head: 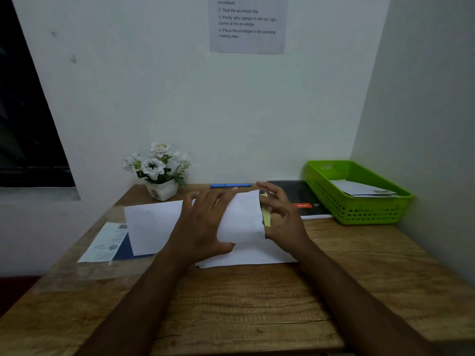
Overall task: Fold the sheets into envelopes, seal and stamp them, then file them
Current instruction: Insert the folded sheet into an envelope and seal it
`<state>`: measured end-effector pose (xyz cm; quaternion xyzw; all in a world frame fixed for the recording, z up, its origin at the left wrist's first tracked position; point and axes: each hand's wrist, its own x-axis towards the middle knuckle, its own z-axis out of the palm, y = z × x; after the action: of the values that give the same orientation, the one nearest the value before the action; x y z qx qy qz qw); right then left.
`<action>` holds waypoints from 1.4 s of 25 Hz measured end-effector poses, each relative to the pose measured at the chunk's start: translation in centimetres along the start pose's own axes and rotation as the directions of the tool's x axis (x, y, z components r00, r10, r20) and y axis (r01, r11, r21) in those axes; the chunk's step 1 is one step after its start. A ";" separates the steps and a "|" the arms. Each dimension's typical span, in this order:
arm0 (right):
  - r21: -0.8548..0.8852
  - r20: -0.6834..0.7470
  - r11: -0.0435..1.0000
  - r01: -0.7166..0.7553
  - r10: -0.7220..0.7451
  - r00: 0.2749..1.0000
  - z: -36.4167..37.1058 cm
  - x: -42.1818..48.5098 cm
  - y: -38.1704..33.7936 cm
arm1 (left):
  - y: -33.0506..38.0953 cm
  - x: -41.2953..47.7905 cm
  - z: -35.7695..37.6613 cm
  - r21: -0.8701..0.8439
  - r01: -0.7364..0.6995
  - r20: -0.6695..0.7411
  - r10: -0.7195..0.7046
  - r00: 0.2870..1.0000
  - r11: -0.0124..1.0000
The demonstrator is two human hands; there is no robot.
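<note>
A white envelope [243, 218] is held just above the desk middle, flap end toward the right. My left hand [205, 222] grips its left part, fingers spread over the top. At the flap edge my right hand [282, 217] pinches a thin yellow strip [266, 213] between thumb and fingers. White sheets [246, 255] lie flat beneath the envelope. Another white sheet [151, 227] lies to the left. The green basket [359, 214] at the back right holds white envelopes [362, 188].
A pot of white flowers [159, 170] stands at the back left. A blue pen [230, 185] lies along the wall. A black book [300, 199] sits beside the basket. Printed paper [105, 244] on a dark blue folder [123, 249] lies at the desk's left edge.
</note>
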<state>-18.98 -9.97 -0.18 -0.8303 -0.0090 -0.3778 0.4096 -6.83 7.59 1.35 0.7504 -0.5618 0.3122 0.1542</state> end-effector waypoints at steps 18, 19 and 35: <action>-0.452 0.357 0.804 -0.386 0.559 0.748 -5.6 -0.6 2.3 | -4.6 -0.9 -0.8 -0.047 0.144 -0.146 -0.149 0.978 0.988; -0.381 0.343 0.836 -0.396 0.525 0.779 -6.0 -0.6 2.3 | -5.1 -1.0 -0.9 -0.049 0.174 -0.156 -0.179 0.971 0.984; 0.106 -0.096 0.960 -0.258 0.269 0.958 -6.6 -0.2 1.7 | -6.7 -1.4 -0.7 -0.065 0.226 -0.166 -0.234 0.958 0.972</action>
<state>-22.69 -15.58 1.02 -0.7822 0.1066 -0.3639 0.4943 -1.02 11.18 1.73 0.7772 -0.4623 0.3430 0.2543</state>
